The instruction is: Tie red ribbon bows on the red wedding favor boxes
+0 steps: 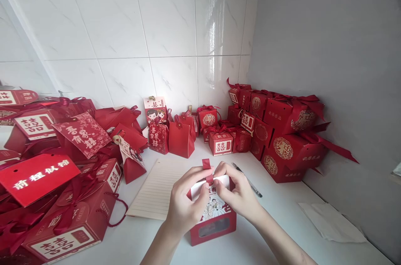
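Upright on the white table stands a red and white gift box (213, 225) with a printed couple and a clear window low on its front. A short red ribbon (206, 164) rises from its top. My left hand (191, 198) is closed at the box's upper left, thumb in front and fingers behind, by the ribbon's base. At the upper right my right hand (236, 185) grips the same top edge, its thumb near the ribbon. Between the two thumbs a small piece of ribbon shows. Both hands cover parts of the top and sides.
Lined paper (152, 189) lies left of the box, a pen (247, 179) to the right. Red boxes (283, 148) are stacked at the right wall; a heap of red boxes (72, 223) fills the left. Small red bags (181, 135) stand at the back. A white tissue (332, 221) lies right.
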`<state>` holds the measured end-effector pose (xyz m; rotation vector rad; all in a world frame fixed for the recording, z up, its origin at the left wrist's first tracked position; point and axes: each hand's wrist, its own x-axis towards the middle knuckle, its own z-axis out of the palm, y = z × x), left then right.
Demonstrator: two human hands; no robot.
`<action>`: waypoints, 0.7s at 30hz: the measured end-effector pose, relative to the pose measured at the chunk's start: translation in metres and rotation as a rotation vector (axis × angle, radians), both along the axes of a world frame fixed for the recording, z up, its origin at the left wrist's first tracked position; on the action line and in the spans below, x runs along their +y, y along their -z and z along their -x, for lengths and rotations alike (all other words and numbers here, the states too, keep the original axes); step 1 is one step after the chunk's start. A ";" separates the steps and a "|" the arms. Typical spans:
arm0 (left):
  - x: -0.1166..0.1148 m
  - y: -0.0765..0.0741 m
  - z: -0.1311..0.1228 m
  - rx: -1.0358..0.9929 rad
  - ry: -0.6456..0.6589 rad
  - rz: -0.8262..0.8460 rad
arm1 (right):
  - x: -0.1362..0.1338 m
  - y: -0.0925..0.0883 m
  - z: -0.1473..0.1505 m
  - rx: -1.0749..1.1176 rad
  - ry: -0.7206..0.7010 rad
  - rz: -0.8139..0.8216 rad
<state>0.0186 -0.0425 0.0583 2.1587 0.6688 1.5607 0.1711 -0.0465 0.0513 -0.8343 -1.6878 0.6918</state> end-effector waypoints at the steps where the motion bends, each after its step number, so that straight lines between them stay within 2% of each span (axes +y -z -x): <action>1: 0.000 0.000 0.000 0.002 -0.009 0.003 | 0.000 0.000 0.000 -0.005 0.003 -0.005; 14: 0.001 0.000 0.002 -0.019 0.034 0.016 | 0.001 0.002 0.000 -0.016 0.015 -0.042; 21: 0.001 0.001 0.001 -0.002 0.004 0.018 | 0.002 0.002 0.000 -0.007 0.015 -0.052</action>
